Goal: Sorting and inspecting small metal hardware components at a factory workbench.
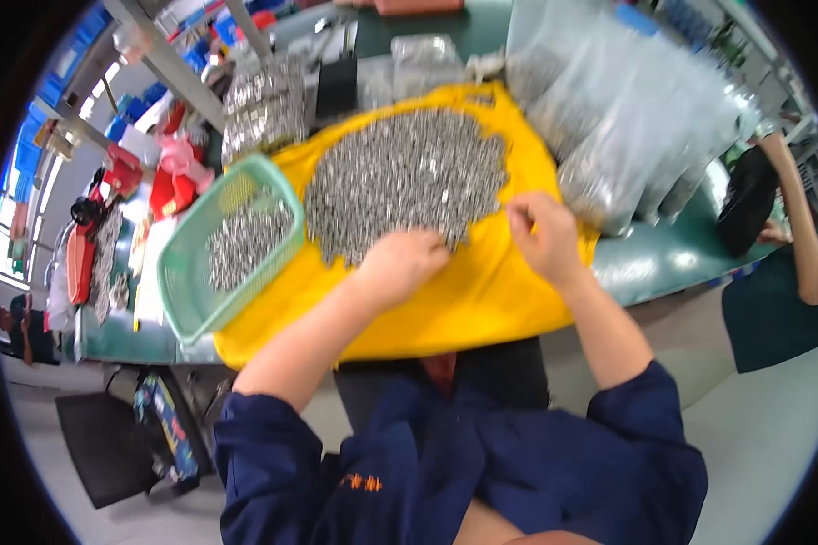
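A broad pile of small silvery metal parts [409, 177] is spread over a yellow cloth [463, 309]. My left hand [404, 263] rests at the near edge of the pile, its fingers curled down against the parts; the fingertips are partly hidden. Just off the pile's right edge, my right hand [547, 238] is held above the cloth with thumb and fingers drawn together. Whatever is between them is too small to tell. To the left, a green plastic basket [186, 304] stands tilted in view beside the pile and contains more of the same parts.
Large clear plastic bags [627, 118] of parts crowd the right back of the green table [673, 268]. Packed silvery bundles [264, 104] and a black box [336, 88] stand behind the cloth. Another person's arm [795, 218] shows at far right. A black chair [100, 445] is at lower left.
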`<state>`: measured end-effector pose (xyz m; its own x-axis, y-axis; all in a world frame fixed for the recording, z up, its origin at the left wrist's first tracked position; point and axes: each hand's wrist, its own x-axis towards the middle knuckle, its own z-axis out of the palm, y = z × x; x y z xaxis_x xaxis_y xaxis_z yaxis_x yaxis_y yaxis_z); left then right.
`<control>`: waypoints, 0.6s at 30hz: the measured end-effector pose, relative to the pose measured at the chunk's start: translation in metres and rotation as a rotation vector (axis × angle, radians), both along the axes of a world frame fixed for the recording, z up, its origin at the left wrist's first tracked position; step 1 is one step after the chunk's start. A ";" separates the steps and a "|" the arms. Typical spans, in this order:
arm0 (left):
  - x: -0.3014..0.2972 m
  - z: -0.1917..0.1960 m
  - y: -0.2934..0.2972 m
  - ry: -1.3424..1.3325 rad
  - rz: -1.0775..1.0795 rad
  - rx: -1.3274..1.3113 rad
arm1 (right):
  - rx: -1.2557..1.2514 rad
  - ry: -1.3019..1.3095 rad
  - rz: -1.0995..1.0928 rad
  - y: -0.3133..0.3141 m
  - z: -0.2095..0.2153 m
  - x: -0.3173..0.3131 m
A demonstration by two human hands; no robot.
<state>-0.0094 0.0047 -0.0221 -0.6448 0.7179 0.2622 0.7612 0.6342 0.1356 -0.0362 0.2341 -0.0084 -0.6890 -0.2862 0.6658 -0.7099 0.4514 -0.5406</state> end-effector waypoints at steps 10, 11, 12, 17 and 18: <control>0.008 0.013 0.009 0.056 0.023 -0.190 | -0.096 0.070 0.228 -0.076 0.051 -0.006; 0.007 0.015 0.008 -0.017 0.065 -0.255 | -0.096 0.010 0.264 -0.086 0.048 -0.009; 0.007 0.018 0.006 -0.088 0.124 -0.254 | -0.096 -0.014 0.274 -0.092 0.042 -0.014; 0.005 0.000 -0.005 -0.152 0.126 -0.069 | -0.118 -0.200 0.160 -0.084 0.006 -0.027; 0.003 0.000 -0.003 -0.151 0.131 -0.072 | -0.117 -0.196 0.128 -0.080 0.000 -0.029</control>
